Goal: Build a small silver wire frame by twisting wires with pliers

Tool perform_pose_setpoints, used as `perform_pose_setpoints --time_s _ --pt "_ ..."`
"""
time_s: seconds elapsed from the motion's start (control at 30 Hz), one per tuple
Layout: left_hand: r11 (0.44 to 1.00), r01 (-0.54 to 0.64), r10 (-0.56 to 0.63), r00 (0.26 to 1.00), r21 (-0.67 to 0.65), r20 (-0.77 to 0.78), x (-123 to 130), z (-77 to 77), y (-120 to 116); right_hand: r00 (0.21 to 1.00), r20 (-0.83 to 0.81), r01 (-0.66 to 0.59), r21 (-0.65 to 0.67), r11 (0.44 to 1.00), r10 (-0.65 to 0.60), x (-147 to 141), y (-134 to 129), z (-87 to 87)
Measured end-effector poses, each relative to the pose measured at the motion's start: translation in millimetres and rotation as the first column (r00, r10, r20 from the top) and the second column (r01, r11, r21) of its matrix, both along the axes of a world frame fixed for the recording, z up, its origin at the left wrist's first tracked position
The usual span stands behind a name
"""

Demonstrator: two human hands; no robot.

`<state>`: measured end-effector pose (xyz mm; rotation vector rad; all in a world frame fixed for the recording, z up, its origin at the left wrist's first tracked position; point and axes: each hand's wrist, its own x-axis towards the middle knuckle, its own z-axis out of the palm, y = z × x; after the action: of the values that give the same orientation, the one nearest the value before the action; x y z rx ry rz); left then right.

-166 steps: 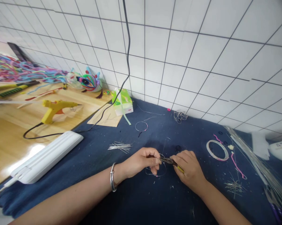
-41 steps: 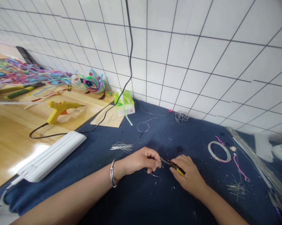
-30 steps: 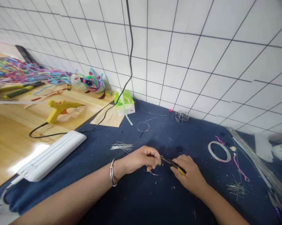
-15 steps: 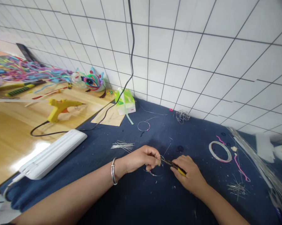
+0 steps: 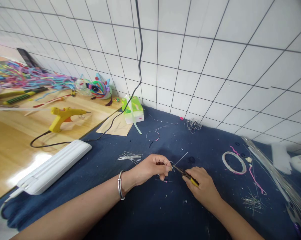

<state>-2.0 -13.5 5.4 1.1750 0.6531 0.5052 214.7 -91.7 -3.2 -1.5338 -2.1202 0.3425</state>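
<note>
Left hand (image 5: 150, 168): fingertips are pinching a thin wire loop (image 5: 165, 175) just above the blue cloth (image 5: 140, 206).
Right hand (image 5: 202, 186): is gripping yellow-handled pliers (image 5: 184, 172), their nose meeting the loop.
Key relation: the loop is lying at 9 o'clock from the right hand; the pliers' long axis is running from 4 toward 10 o'clock.
Nearer hand: the left, touching it.
Wire tail (image 5: 181, 158): is sticking out toward 1 o'clock.
</note>
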Motion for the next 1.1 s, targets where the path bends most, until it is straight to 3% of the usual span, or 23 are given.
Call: perform_pose_setpoints --time_s 0.4,1.1 --pt "0.999 0.008 -0.006 0.999 0.044 -0.039 2.0 5.1 -2.6 0.996 0.023 0.082 -0.046 0.996 -0.081 -8.5 -5.7 0.7" --pt "0.995 -0.02 0.028 0.996 0.094 -0.086 3.9 5.5 -4.4 0.995 0.004 0.099 -0.069 0.993 -0.099 -11.8 -7.0 1.1"
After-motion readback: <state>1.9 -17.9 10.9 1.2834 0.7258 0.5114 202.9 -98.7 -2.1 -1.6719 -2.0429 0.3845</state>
